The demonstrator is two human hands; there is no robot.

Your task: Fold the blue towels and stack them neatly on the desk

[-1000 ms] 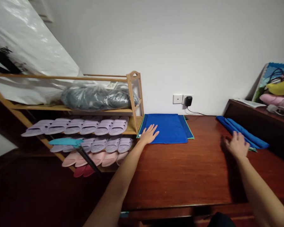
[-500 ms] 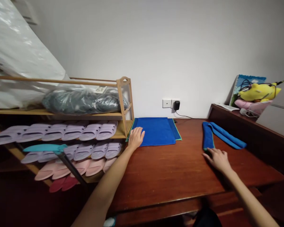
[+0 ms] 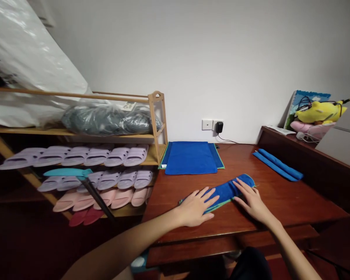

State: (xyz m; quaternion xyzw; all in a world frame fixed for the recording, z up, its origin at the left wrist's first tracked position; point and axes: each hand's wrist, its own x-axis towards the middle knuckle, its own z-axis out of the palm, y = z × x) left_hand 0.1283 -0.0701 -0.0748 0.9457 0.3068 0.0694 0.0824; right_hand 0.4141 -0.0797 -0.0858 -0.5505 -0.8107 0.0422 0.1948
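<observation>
A blue cloth with green edging (image 3: 223,193), folded into a long strip, lies slantwise near the front of the wooden table. My left hand (image 3: 195,207) rests on its left end with the fingers spread. On its right end lies my right hand (image 3: 249,198), fingers apart and stretched forward. Behind them, flat blue cloths (image 3: 191,157) lie stacked against the wall, the lower one showing its green edge. Another blue cloth (image 3: 277,165), folded into narrow strips, lies at the right beside the raised dark ledge.
A wooden rack (image 3: 157,120) at the left holds rows of lilac slippers (image 3: 135,154) and pink slippers (image 3: 121,199). A black plug (image 3: 219,127) sits in the wall socket. A yellow plush toy (image 3: 317,112) lies on the ledge (image 3: 262,134). The table's front edge (image 3: 198,238) is near me.
The folded green-edged cloth has come from the right side to the table's front middle, with my right hand. My left hand has left the stacked cloths and now lies on this strip.
</observation>
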